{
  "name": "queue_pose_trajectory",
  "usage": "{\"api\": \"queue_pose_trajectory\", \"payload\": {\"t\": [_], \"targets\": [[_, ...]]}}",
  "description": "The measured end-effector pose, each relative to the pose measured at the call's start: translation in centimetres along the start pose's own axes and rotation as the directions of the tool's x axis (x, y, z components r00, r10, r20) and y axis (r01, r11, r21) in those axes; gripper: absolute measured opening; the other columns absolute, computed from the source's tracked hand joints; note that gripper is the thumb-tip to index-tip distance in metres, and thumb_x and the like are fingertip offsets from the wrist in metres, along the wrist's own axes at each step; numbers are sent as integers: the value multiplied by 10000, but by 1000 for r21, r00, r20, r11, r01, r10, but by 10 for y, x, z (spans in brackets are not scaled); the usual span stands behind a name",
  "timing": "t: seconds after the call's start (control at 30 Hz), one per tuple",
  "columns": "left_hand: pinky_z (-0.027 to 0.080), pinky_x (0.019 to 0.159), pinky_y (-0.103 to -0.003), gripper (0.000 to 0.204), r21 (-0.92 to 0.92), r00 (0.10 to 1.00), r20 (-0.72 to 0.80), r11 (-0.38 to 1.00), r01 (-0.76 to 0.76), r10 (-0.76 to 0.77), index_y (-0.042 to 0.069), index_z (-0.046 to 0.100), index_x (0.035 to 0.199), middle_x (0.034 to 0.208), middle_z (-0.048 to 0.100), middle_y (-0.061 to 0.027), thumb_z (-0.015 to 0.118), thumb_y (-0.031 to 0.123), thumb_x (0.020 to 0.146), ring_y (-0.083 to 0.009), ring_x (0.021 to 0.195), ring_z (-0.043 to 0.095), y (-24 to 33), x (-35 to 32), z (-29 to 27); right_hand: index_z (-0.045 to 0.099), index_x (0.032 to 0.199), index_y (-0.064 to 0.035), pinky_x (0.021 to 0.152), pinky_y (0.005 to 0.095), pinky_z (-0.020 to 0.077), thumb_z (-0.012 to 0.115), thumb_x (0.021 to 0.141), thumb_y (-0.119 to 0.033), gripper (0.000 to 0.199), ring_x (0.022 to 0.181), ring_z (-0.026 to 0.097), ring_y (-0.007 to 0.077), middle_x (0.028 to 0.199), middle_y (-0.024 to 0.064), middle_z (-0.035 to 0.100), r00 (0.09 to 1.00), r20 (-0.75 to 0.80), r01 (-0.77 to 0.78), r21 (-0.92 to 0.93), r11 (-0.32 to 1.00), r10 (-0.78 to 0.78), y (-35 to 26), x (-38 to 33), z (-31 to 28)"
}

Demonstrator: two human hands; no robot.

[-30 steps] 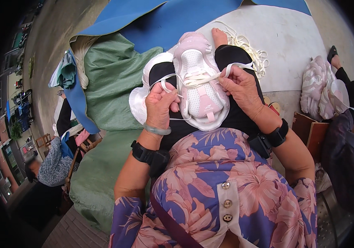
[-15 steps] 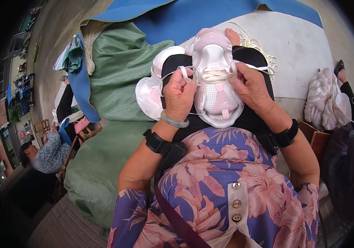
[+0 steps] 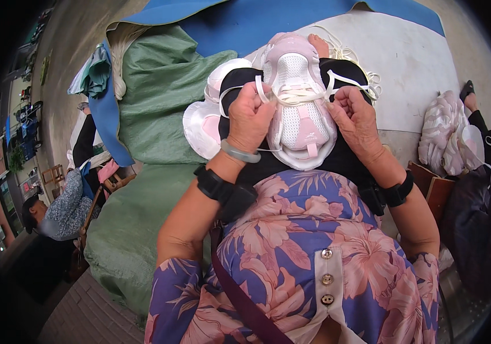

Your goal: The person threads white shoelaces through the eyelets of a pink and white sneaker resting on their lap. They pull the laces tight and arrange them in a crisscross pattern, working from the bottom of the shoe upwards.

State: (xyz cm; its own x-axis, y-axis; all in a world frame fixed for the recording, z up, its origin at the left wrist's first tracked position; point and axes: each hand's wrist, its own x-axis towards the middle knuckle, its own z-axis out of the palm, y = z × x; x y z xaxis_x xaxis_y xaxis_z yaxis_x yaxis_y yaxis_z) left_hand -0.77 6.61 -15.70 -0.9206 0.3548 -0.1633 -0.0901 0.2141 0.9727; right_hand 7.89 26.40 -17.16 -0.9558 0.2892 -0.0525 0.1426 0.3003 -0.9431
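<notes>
A green cover [image 3: 159,97] spreads out on my left. On my black trousers [image 3: 345,157] lies the pink and white shoe [image 3: 304,127]. Flanking it, my left hand [image 3: 248,119] pinches, while my right hand [image 3: 358,119] curls. The white lace [image 3: 298,96] loops from that pinch; whether my right fingers grip it, I cannot tell.

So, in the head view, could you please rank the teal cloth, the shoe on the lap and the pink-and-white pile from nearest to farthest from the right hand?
1. Shoe on the lap, just left of the right hand
2. Pink-and-white pile, off to the right
3. Teal cloth, far left
</notes>
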Motion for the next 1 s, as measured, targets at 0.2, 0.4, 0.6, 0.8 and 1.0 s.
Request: {"api": "queue_pose_trajectory", "payload": {"t": [0.2,0.4,0.6,0.8,1.0], "targets": [[353,467,-184,275,460,943,157,824,-332,292,36,514,858,586,512,14,748,111,735,-31,488,431,17,-3,-21,573,895,-12,620,286,481,613,821,-58,95,636,596,217,729,124,593,986,-5,167,-99,981,-169,-25,-7,-9],[489,587,-366,470,581,762,396,503,-640,513,9,569,1007,801,594,-150,763,231,641,-320,680,603,26,-6,-11,598,871,-11,658,415,477,554,809,-77,101,748,604,374,803,194,611,972,179,162,-51,985,-151,-52,-7,19],[485,562,-350,328,708,898,321,554,-438,300,2,592,961,722,609,-153,684,183,703,-286,635,619,23,-20,-8,605,889,-28,685,436,461,566,769,-90,141,766,586,358,815,168,592,949,210,282,-225,933,-237,-38,2,44],[474,553,-324,204,528,912,286,746,-405,293,13,626,925,713,621,-157,609,109,746,-282,616,625,18,-16,-11,584,880,-51,651,414,462,602,768,-99,124,750,585,325,810,136,569,950,163,302,-251,920,-267,-34,-5,49],[473,552,-317,175,415,893,305,797,-439,333,7,635,905,695,623,-158,577,96,767,-259,591,621,9,-2,-9,560,846,-58,622,420,463,584,795,-124,87,730,586,318,792,135,570,934,129,358,-354,864,-334,-28,2,56]]}}
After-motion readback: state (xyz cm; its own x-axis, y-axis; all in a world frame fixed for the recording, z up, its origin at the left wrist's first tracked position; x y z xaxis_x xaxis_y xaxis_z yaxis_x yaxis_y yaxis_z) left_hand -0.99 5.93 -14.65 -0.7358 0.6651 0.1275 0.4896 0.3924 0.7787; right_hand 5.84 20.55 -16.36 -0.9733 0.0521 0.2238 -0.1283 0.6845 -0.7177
